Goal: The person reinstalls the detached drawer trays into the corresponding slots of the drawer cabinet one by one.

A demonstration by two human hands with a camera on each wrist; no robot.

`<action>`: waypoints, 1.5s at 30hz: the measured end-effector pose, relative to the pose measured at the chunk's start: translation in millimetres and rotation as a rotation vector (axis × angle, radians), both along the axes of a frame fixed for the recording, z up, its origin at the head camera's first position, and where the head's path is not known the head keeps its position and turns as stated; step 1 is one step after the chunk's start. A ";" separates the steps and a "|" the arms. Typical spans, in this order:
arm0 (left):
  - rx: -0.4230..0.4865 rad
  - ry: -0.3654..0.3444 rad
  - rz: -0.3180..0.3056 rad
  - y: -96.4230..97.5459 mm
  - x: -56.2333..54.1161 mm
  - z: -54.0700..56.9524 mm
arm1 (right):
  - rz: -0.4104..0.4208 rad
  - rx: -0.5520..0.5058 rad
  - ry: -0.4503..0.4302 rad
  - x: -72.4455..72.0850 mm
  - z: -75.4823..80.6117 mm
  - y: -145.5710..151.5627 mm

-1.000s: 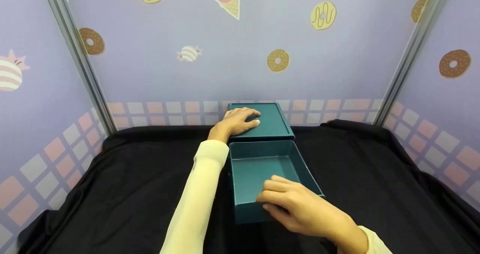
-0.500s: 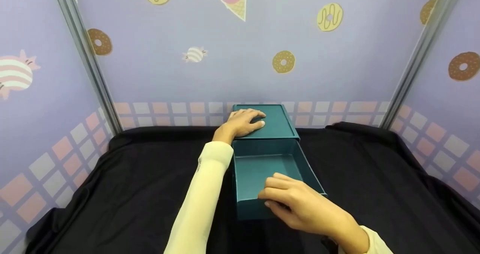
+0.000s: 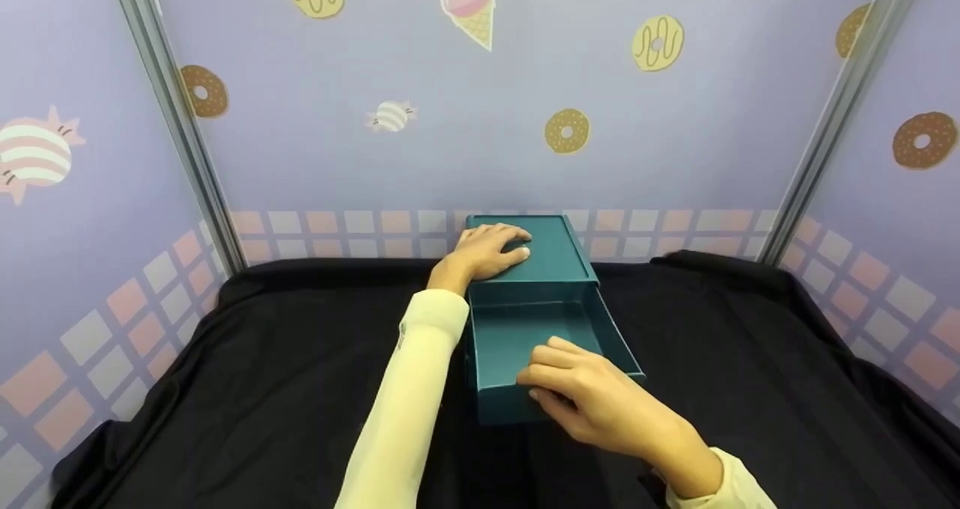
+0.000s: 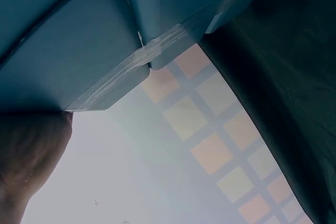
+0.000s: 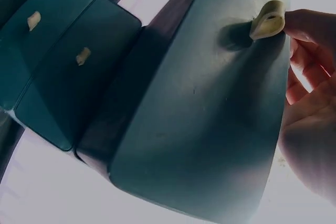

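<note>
A teal drawer cabinet (image 3: 555, 248) stands against the back wall, its top drawer (image 3: 502, 405) pulled well out toward me and holding nothing. My left hand (image 3: 486, 252) rests on the cabinet's flat top, near its left side, fingers spread. At the drawer's front edge, my right hand (image 3: 592, 398) grips the rim with curled fingers. The right wrist view shows the thumb beside a small beige loop pull (image 5: 269, 22) on the drawer front. Two more drawer fronts (image 5: 113, 30) with similar pulls appear closed there. Clear tape (image 4: 149, 52) runs along the cabinet edge in the left wrist view.
Black cloth (image 3: 300, 389) covers the table and bunches up along the walls. Lilac walls (image 3: 465, 156) with printed sweets and tiles enclose the back and both sides, joined by metal corner posts (image 3: 180, 126).
The drawer has slid farther into the cabinet, away from me, with my right hand at its front rim. My left hand stays on the cabinet top. The head view has shifted slightly.
</note>
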State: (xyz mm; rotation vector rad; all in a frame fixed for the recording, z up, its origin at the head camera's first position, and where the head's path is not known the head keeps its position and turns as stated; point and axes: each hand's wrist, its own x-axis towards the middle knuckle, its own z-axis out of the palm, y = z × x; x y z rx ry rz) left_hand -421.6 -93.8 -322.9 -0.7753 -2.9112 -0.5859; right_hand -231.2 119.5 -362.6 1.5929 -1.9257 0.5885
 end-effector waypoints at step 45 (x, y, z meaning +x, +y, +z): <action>-0.010 0.027 0.003 -0.1 -6.3 -2.9 | -0.124 -0.252 -0.144 -82.6 -18.0 -20.1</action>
